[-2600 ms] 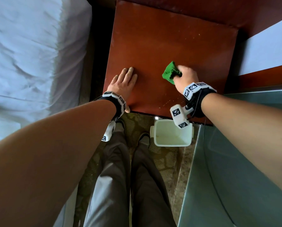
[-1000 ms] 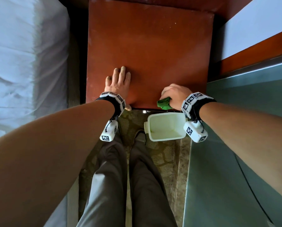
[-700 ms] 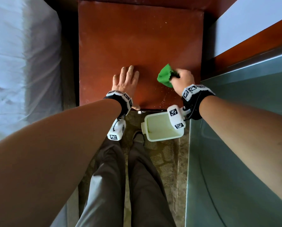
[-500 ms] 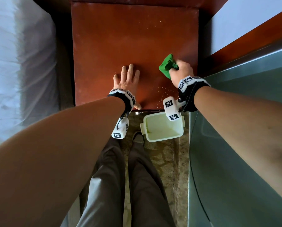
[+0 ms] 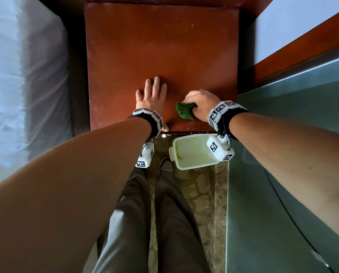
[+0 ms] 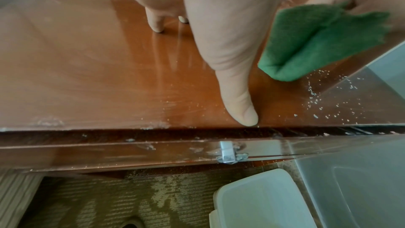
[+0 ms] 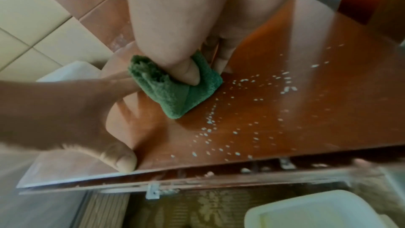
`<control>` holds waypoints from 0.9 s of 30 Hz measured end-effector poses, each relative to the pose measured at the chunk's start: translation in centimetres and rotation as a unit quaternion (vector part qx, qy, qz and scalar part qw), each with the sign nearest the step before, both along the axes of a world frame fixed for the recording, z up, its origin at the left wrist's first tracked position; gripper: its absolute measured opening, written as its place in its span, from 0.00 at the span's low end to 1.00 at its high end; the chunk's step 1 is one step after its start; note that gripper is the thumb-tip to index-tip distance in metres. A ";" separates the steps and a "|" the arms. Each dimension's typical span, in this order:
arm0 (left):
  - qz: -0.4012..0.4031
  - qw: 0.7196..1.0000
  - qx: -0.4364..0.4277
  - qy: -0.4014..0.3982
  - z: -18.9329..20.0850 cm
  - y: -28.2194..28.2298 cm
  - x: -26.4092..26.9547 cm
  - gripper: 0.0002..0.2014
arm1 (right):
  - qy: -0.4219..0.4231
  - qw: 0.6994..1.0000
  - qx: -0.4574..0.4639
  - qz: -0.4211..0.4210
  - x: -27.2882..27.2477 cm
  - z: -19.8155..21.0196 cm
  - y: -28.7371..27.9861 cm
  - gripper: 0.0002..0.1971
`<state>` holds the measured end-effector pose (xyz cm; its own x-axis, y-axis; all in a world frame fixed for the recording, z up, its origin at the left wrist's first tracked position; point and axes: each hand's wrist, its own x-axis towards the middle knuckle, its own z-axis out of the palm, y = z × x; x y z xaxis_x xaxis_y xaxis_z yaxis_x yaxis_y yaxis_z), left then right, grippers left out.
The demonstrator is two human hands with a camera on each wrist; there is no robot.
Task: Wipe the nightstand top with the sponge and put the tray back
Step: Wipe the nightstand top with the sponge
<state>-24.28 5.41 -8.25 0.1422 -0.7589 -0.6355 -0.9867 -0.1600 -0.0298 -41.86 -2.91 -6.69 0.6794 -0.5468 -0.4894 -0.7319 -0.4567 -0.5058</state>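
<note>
sponge: folded green scouring sponge (image 5: 185, 112), bunched up and pressed onto the reddish-brown wooden nightstand top (image 5: 160, 46), near the front edge, right of the middle
right hand: right hand (image 5: 203, 104) has its fingers curled round the sponge, thumb clamped on top of it, you can see that nicely in the right wrist view (image 7: 175, 82)
crumbs: loads of little pale crumbs (image 7: 236, 127) scattered on the wood just beside the sponge, between it and the front edge, mostly on the right side
left hand: left hand (image 5: 152, 95) lies flat on the top just left of the sponge, fingers straight and spread a bit, holding nothing, thumb tip (image 6: 245, 115) right at the front edge
tray: pale rectangular plastic tray-ish tub (image 5: 192, 152) sits on the floor below the front edge, under the right wrist, looks a bit yellow-green inside
floor: patterned brownish carpet (image 5: 192, 192), person's dark-trousered legs (image 5: 137, 223) standing on it
sides: white bed sheet (image 5: 16, 75) off to the left, grey-green glossy surface (image 5: 283, 194) on the right
</note>
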 end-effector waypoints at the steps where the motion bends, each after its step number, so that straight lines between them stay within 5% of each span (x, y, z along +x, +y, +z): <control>1: 0.001 1.000 0.000 0.001 0.0 0.0 -0.1 0.79 | 0.012 1.000 0.001 0.006 -0.6 0.0 0.1 0.23; 6: -0.006 1.000 -0.003 0.000 -0.3 0.3 -0.3 0.79 | 0.062 0.998 0.017 -0.003 -1.9 0.0 0.1 0.24; 9: -0.006 1.000 -0.008 0.000 -0.4 0.4 -0.3 0.79 | 0.020 1.000 0.013 -0.010 -1.1 0.0 -0.1 0.23; 17: -0.006 1.000 -0.012 0.000 -0.3 0.3 -0.7 0.77 | 0.076 0.989 0.032 0.120 2.4 0.0 2.9 0.19; 27: 0.005 1.000 -0.020 0.011 -0.1 0.4 -1.0 0.78 | 0.103 0.987 0.018 0.125 -3.3 0.8 1.8 0.24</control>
<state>-25.25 5.79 -8.37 0.1363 -0.7824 -0.6077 -0.9853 -0.1708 -0.0010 -45.11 -1.07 -5.84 0.6754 -0.3541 -0.6469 -0.6869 -0.6212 -0.3772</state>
